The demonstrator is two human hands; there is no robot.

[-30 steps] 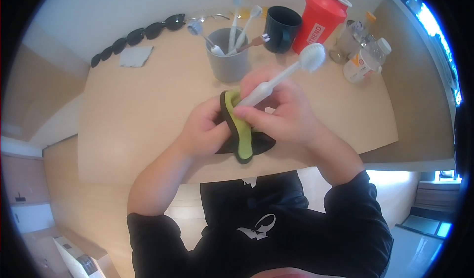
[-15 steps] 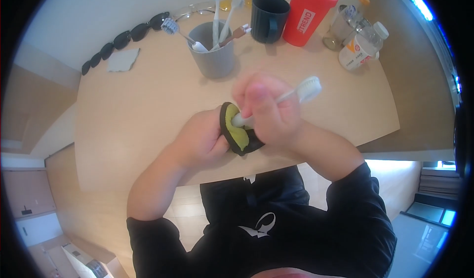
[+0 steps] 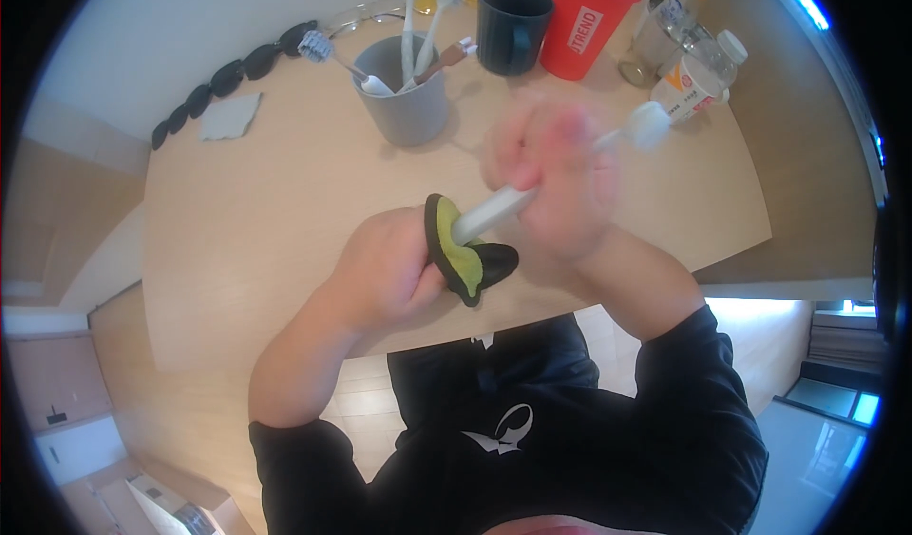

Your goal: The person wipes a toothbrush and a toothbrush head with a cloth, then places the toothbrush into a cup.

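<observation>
My left hand is closed around a soft black pouch-like thing with a yellow-green lining; its mouth gapes toward the right, and a black flap sticks out below. In my right hand, smeared by motion, is a white toothbrush. The toothbrush slants, its bristle head blurred at the upper right beyond my fist. The lower end of its handle meets the lining at the pouch's mouth; whether part of it is inside is hidden.
A grey cup with several toothbrushes stands on the table. Behind are a dark mug, a red lidded tumbler, and clear bottles. Several dark sunglasses, clear glasses and a paper scrap lie at the back left.
My right hand has moved up and to the right with the toothbrush, so more of its handle shows outside the pouch. My left hand has stayed nearly in place; the black flap is now uncovered.
</observation>
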